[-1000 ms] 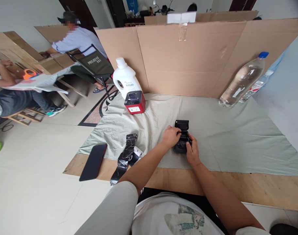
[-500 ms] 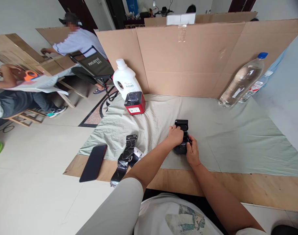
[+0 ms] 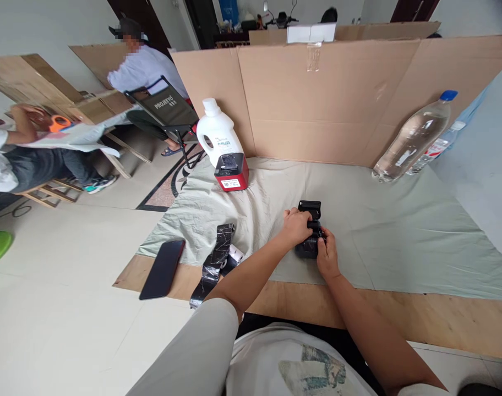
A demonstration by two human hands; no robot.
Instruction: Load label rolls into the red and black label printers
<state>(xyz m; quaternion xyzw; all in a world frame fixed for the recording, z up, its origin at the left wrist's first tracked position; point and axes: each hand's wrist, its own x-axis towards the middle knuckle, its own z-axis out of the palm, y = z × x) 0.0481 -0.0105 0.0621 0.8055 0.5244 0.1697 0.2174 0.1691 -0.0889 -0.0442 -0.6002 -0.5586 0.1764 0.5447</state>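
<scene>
A small black printer (image 3: 305,251) with its lid (image 3: 310,208) flipped up stands on the cloth in front of me. My left hand (image 3: 297,226) lies over its left and upper part, fingers bent down onto the opening; what the fingertips touch inside is hidden. Around the right side curls my right hand (image 3: 327,254), thumb at the near edge and fingers behind. To the left lies an unrolled black strip (image 3: 212,265), creased and shiny, next to a white-and-dark paper roll (image 3: 235,254) partly covered by my left forearm.
A phone (image 3: 162,269) rests at the table's left edge. Farther back stand a red-and-black box-shaped device (image 3: 232,179), a white jug (image 3: 221,132) and a large water bottle (image 3: 416,137) against a cardboard screen (image 3: 329,104). Two people sit at another table on the left.
The whole view has shifted slightly, so things appear a little farther right. Both hands stay at the black printer, with only a small shift of the fingers.
</scene>
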